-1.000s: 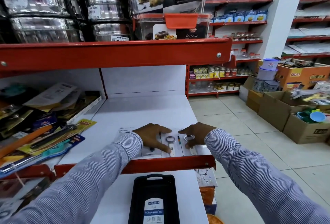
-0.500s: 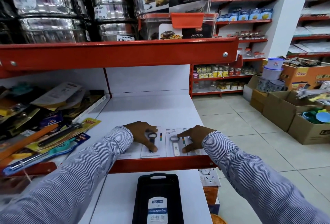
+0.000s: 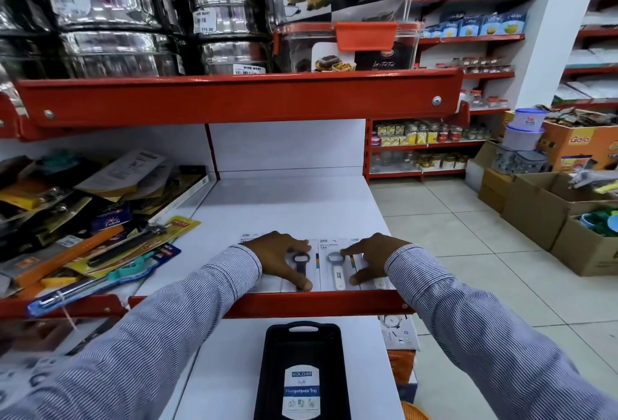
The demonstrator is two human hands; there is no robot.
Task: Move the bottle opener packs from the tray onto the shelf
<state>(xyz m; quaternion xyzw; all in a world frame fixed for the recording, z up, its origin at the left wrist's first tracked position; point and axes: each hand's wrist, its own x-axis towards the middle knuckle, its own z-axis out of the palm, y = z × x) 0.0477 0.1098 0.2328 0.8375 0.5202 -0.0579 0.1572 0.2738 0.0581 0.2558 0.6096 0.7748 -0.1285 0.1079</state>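
Several white bottle opener packs lie side by side at the front of the white shelf (image 3: 294, 205). My left hand (image 3: 279, 257) rests flat on the pack with a dark opener (image 3: 301, 267), fingers spread over it. My right hand (image 3: 369, 257) presses on the packs to the right, beside the pack with a white-handled opener (image 3: 337, 272); another pack (image 3: 379, 282) shows under that hand. The black tray (image 3: 302, 369) sits on the lower shelf below, with only its label inside.
A pile of packaged kitchen tools (image 3: 93, 218) fills the shelf's left part. The red shelf lip (image 3: 267, 304) runs along the front. Steel tins (image 3: 100, 18) and clear containers (image 3: 344, 11) stand on the shelf above. Cardboard boxes (image 3: 551, 212) stand on the tiled floor at the right.
Both hands have slid the packs leftward along the shelf front and spread them apart; the dark opener now shows under my left hand.
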